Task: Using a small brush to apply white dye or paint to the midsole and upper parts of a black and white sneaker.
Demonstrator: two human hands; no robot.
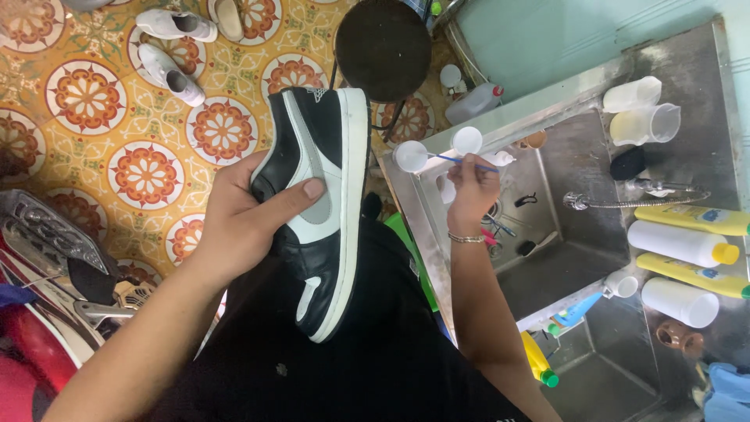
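Left hand (242,215) clamped on black-and-white sneaker (324,203), right hand (471,191) pinching thin blue brush (469,162) (over the sink (437,234))

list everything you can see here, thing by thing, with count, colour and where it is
sneaker: 1, black, white and grey, held over the lap, sole to the right
thin brush: 1, blue handle, at the sink's left edge
small round cups: 2, white, on the sink's left rim
steel sink: 1, grey metal, right half
squeeze bottles: 4, two white, two yellow, lying right of the sink
measuring jugs: 2, clear, top right
stool: 1, dark round seat, top centre
pale shoes: several, white, on the patterned floor, top left
left hand: grips the sneaker's side
right hand: holds the brush, bracelet at the wrist
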